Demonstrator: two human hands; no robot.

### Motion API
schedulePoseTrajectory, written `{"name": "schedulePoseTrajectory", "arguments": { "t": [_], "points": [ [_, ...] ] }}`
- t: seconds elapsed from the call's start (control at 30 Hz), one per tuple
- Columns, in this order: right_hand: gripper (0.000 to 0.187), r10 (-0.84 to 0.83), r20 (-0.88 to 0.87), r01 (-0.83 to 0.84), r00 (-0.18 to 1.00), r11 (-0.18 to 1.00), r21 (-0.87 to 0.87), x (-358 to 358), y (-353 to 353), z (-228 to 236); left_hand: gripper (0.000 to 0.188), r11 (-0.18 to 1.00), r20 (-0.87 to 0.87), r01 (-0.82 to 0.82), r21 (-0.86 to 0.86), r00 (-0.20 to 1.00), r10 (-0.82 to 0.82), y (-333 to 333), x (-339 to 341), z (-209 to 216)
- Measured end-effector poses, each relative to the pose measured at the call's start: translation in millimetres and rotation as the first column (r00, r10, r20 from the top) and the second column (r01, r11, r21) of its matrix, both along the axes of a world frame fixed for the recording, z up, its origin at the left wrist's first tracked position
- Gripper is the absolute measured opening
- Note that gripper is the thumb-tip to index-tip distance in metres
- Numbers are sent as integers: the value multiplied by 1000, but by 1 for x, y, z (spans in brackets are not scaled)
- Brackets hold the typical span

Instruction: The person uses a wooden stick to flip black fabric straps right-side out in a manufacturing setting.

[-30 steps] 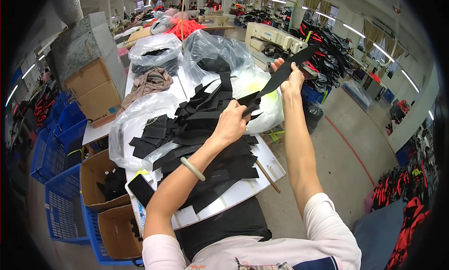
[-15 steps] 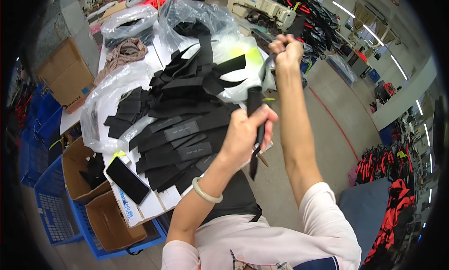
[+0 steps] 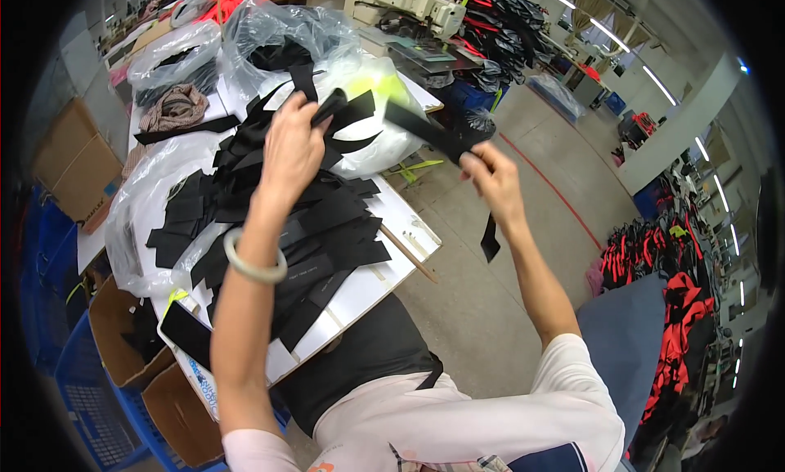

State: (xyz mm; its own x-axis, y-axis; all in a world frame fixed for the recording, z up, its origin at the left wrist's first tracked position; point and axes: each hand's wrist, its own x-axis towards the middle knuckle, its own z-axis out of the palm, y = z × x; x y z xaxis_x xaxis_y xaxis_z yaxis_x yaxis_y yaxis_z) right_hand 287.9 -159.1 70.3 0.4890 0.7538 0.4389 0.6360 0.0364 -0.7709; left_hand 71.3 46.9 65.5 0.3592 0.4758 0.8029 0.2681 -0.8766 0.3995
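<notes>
My left hand is over the far part of a heap of black fabric strips on the white table. Its fingers are closed on a black strip, whose edge shows beside the knuckles. Off the table's right side, my right hand pinches another black strip. That one stretches up and left from the fingers, somewhat blurred, and a short tail dangles below the hand. Some strips in the heap carry a dark label patch.
Clear plastic bags lie behind and left of the heap. A phone rests at the near left corner of the table. Cardboard boxes and blue crates stand left below. A sewing machine is at the back.
My left hand has moved away and left, onto the heap. My right hand has come lower and nearer, with its strip now stretched toward the left. The view has shifted, so the table appears further left.
</notes>
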Motion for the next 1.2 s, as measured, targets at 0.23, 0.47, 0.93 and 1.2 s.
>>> {"name": "schedulePoseTrajectory", "arguments": {
  "t": [0.23, 0.47, 0.93, 1.2],
  "points": [
    [13, 138, -122, -160, 983, 969, -188, -41, -45, -36, 33, 141, 697, 749, -647, 657, -288, -104, -17, -33],
    [8, 215, 72, -203, 974, 967, -152, -57, -65, -65, 23, 3, 591, 609, -793, 770, -242, -116, -45, -67],
    [17, 377, -528, -479, 761, 875, -67, -134, -27, -90, 19, 63, 609, 639, -766, 754, -247, -151, -68, -111],
    [10, 371, -178, -396, 911, 909, -130, -146, -25, -67, 32, -219, 820, 972, -87, 195, 539, -145, -78, -124]
  ]
}}
